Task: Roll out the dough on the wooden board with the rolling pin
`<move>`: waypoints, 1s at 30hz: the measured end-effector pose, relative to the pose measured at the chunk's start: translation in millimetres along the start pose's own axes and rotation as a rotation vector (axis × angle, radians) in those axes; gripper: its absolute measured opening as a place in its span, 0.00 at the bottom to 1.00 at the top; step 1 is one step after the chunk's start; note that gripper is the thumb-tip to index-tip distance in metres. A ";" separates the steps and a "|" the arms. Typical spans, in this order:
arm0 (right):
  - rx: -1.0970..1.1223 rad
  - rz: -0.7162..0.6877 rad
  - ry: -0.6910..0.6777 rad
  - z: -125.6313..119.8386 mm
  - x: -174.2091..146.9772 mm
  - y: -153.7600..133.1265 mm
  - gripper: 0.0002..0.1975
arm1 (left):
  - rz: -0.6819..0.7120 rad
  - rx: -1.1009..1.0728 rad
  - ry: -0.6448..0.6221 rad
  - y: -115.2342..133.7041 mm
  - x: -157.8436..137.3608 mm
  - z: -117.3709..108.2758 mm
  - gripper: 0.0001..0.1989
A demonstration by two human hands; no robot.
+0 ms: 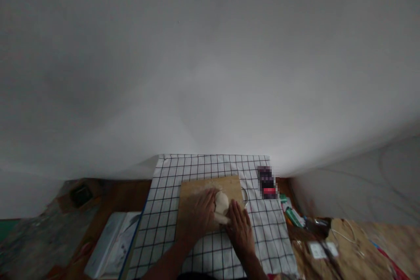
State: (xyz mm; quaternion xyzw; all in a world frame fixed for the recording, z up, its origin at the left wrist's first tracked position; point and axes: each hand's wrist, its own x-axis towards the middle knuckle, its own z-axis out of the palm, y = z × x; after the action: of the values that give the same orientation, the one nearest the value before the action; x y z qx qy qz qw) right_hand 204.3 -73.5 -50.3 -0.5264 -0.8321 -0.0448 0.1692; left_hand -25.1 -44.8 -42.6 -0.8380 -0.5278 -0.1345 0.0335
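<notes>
bare forearms (173, 260) from 6 o'clock, pale dough between the hands

taking the dough (222, 202) as the middle of the dial: it lies as a smooth, rounded lump on a wooden board (189, 191), towards the board's right side. the left hand (204, 209) is palm down at about 8 o'clock, fingers long and slightly parted, the tips just beside the dough. the right hand (240, 226) is at 5 o'clock, also palm down, fingers nearly straight and close together. a pale rod (222, 218), seemingly a rolling pin, shows between the hands at 6 o'clock; neither hand's fingers visibly curl round it, and its ends under them are hidden.

white powder (210, 185) dusts the board at 11 o'clock. under the board spreads a checked cloth (164, 203). a thin curved rim (245, 196) shows past the board's edge near 3 o'clock, the rest of it hidden. a dark pixelated patch (267, 182) stands at 2 o'clock. beyond the cloth, green packaging (293, 217) lies at 3 o'clock and a whitish box (113, 245) at 8. a pale wall (210, 74) fills 12 o'clock.
</notes>
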 end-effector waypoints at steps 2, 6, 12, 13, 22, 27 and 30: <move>0.013 0.007 0.019 -1.2 -1.4 -3.3 0.33 | -0.009 0.020 -0.002 1.9 -5.9 -0.9 0.29; 0.060 0.054 0.067 -1.5 -7.7 -13.6 0.31 | -0.028 0.044 0.024 6.4 -22.1 1.4 0.28; 0.161 0.085 0.104 -3.9 -20.8 -22.4 0.24 | -0.051 0.026 0.056 13.4 -43.8 1.2 0.30; 0.180 0.074 0.095 -5.9 -22.4 -20.7 0.23 | -0.056 0.017 0.063 15.4 -46.4 1.1 0.30; 0.275 -0.043 -0.314 -21.9 30.2 40.8 0.30 | -0.245 -0.051 0.156 30.1 -28.2 27.2 0.29; 0.306 -0.129 -0.509 -20.2 75.0 62.3 0.28 | -0.368 -0.047 0.186 21.3 9.1 30.5 0.30; 0.232 -0.211 -0.494 -14.1 78.0 65.0 0.39 | -0.321 -0.063 0.137 9.6 22.8 28.3 0.31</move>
State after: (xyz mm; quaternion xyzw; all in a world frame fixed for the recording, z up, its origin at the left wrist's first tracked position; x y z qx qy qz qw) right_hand 235.2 18.9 -18.2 -0.4093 -0.8977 0.1627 0.0151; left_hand -1.8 -23.4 -63.0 -0.7324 -0.6469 -0.2115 0.0214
